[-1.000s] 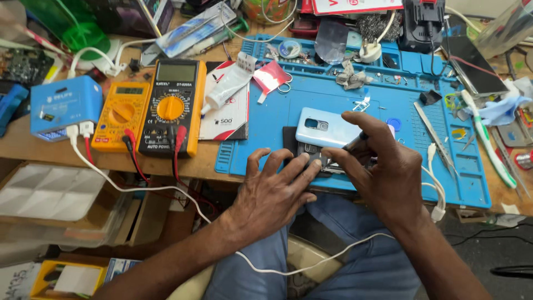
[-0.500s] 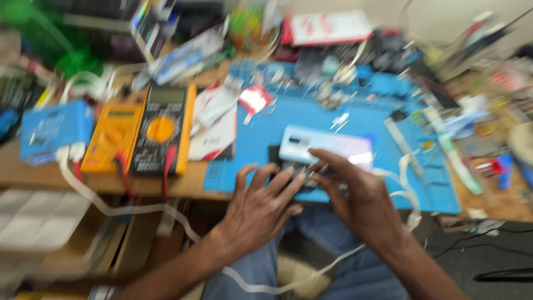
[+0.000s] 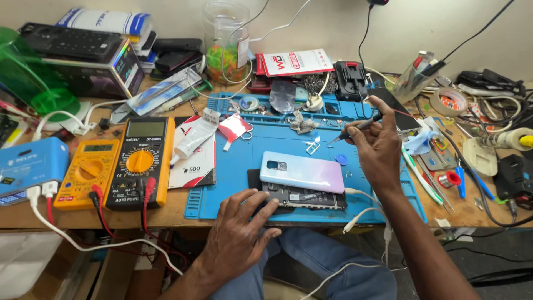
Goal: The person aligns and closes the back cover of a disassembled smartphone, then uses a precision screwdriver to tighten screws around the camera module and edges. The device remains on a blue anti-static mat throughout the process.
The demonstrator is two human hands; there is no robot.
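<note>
On the blue work mat (image 3: 239, 166) lies an opened phone (image 3: 302, 195), its circuit board showing at the near edge. A pale blue-to-pink back cover (image 3: 302, 173) rests on top of it. My left hand (image 3: 236, 236) lies flat with its fingertips on the phone's near left corner. My right hand (image 3: 377, 145) is raised above the mat's right side and grips a thin dark screwdriver (image 3: 355, 129) whose tip points left toward small metal parts (image 3: 312, 145).
Two multimeters, yellow-black (image 3: 139, 164) and orange (image 3: 89, 172), sit left of the mat beside a blue box (image 3: 30, 169). A white glue tube (image 3: 191, 141), clear jar (image 3: 226, 41), tape roll (image 3: 448, 101), tweezers, solder reel (image 3: 448, 179) and many cables crowd the bench.
My right hand has lifted off the phone and moved up and to the right with the screwdriver. My left hand stays at the phone's near edge. The view has tilted upward.
</note>
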